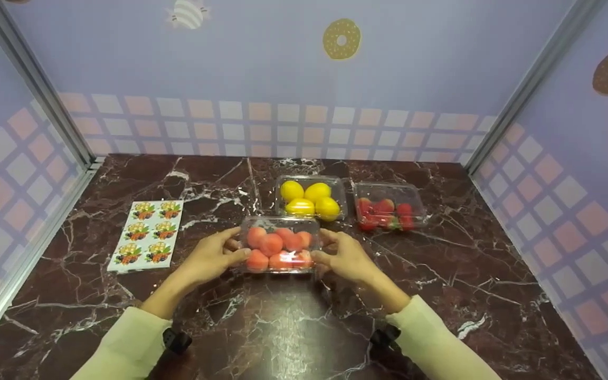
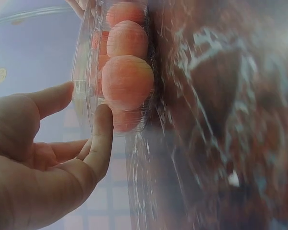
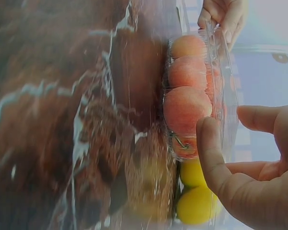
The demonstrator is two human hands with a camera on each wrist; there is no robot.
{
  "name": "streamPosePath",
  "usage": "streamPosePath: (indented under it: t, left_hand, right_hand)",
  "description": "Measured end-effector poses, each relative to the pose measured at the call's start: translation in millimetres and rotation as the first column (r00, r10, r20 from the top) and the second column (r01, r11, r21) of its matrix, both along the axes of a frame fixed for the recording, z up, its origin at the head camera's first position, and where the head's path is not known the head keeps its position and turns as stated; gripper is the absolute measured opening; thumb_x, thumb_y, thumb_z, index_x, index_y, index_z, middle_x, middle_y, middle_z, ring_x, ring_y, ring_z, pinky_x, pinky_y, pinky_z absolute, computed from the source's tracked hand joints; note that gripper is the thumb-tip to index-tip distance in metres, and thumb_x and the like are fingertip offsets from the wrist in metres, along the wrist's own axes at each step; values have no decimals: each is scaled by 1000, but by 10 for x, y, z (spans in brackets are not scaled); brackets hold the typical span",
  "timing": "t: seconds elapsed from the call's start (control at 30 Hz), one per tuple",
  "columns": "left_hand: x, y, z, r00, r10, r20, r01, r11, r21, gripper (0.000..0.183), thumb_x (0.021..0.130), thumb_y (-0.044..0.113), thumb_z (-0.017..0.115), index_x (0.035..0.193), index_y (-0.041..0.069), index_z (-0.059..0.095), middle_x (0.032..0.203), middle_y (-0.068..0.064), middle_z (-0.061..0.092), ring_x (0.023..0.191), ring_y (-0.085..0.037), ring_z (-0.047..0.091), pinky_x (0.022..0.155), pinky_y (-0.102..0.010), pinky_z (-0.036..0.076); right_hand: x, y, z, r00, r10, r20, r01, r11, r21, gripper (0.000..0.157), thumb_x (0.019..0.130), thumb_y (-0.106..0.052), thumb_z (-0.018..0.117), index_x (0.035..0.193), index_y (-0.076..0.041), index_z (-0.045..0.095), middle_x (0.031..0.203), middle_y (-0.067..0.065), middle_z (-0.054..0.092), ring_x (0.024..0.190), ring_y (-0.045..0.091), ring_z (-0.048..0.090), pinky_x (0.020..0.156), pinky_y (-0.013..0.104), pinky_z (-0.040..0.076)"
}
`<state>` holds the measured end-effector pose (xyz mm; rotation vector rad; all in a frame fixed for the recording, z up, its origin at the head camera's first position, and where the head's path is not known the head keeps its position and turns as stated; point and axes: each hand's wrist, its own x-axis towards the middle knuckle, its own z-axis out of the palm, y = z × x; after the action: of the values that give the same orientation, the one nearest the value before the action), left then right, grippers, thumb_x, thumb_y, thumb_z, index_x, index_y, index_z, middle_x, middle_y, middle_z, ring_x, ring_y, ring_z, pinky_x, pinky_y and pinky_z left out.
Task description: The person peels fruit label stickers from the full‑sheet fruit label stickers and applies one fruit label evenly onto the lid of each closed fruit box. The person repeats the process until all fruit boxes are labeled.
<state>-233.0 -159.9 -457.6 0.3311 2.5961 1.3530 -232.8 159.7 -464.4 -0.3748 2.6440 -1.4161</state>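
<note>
A clear lidded plastic box [image 1: 280,218] of peaches [image 1: 271,244] sits on the dark marbled table, between the two hands. My left hand [image 1: 211,257] holds its left end, thumb [image 2: 57,98] at the lid edge and a fingertip [image 2: 104,115] against the side wall. At the opposite end, my right hand [image 1: 349,258] holds it in much the same way, with the thumb [image 3: 254,117] by the lid and a finger [image 3: 211,139] on the wall. The lid looks closed over the fruit in the wrist views.
Right behind the peaches stands a clear box [image 1: 312,178] of lemons [image 1: 300,206]. To its right is another clear box [image 1: 391,186] holding strawberries [image 1: 383,207]. A white sheet of fruit stickers [image 1: 146,236] lies at the left. Patterned panels [image 1: 304,129] enclose the marbled table [image 1: 283,327].
</note>
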Motion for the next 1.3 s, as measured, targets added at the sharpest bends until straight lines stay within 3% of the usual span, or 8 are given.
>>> streamPosePath:
  t: [0.07, 0.27, 0.37, 0.6, 0.83, 1.07, 1.3]
  left_hand:
    - [-15, 66, -6, 1000, -5, -12, 5, 1000, 1, 74, 100, 25, 75, 157, -8, 42, 119, -18, 73, 97, -25, 72, 83, -36, 60]
    - [-38, 248, -32, 999, -8, -43, 9, 1000, 18, 72, 98, 22, 76, 156, -7, 44, 112, -16, 75, 89, -22, 72, 79, -32, 60]
    - [-38, 333, -34, 999, -2, -41, 4, 999, 35, 72, 97, 22, 76, 155, -8, 45, 111, -15, 75, 85, -18, 70, 75, -30, 60]
    - [-50, 490, -48, 999, 10, -51, -9, 1000, 21, 70, 96, 23, 78, 154, -5, 49, 109, -13, 76, 82, -17, 70, 73, -31, 60]
    - [-64, 612, -64, 999, 17, -48, -16, 1000, 20, 72, 96, 25, 79, 154, -5, 49, 112, -15, 75, 89, -21, 73, 78, -35, 62]
    - [-66, 701, -83, 999, 20, -45, -18, 999, 42, 73, 95, 23, 80, 154, -5, 48, 110, -13, 75, 85, -19, 71, 74, -34, 62]
    - [-67, 723, -97, 999, 16, -52, -15, 1000, 26, 74, 95, 29, 80, 153, -5, 49, 113, -14, 74, 86, -20, 70, 78, -36, 61]
  right_hand:
    - [1, 61, -1, 1000, 2, 9, -2, 1000, -11, 69, 95, -15, 77, 152, 11, 48, 139, 30, 64, 120, 40, 70, 103, 47, 58]
    - [10, 235, -12, 997, -3, 77, 9, 997, -77, 69, 97, -10, 75, 154, 13, 44, 137, 31, 64, 111, 35, 74, 80, 34, 65]
    - [13, 312, -16, 995, -2, 98, 13, 994, -104, 70, 96, -9, 74, 154, 13, 42, 139, 33, 63, 107, 34, 75, 74, 33, 66]
    - [11, 467, -19, 992, 0, 125, 15, 993, -117, 72, 96, -10, 74, 156, 11, 41, 141, 34, 61, 100, 36, 77, 77, 43, 66]
    - [26, 577, 6, 992, -22, 127, 33, 996, -84, 71, 97, -12, 75, 156, 9, 43, 139, 30, 62, 103, 29, 76, 76, 33, 65]
    - [39, 664, -3, 988, -31, 154, 46, 994, -97, 71, 97, -11, 74, 158, 7, 42, 135, 29, 62, 90, 22, 76, 76, 35, 65]
    - [46, 688, -14, 989, -23, 145, 41, 992, -118, 71, 97, -10, 74, 157, 9, 41, 133, 28, 61, 91, 22, 74, 76, 38, 66]
